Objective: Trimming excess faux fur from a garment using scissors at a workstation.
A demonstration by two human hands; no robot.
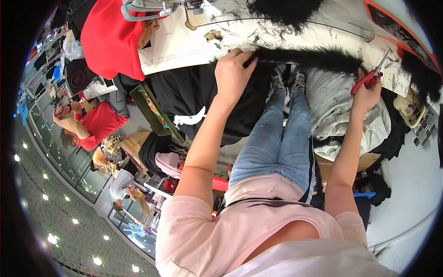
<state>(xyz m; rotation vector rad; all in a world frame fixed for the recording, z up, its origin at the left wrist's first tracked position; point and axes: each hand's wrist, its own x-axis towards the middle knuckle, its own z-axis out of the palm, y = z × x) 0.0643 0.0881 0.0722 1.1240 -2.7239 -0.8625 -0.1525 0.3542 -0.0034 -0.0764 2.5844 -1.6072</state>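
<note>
A long strip of black fur lies stretched along the near edge of the pale table. My left hand pinches the strip near its left end, with thumb and index finger close together. At the other end, my right hand is closed around red-handled scissors, and its fingertips touch the fur. The scissor blades point up and away to the right, off the strip. A row of fine marks runs along the table edge just behind the fur.
Loose fur tufts litter the table, and a black fur piece lies farther back. Red fabric hangs over the left side, near a metal machine part. Black cloth and grey cloth are below the edge. Other people work at left.
</note>
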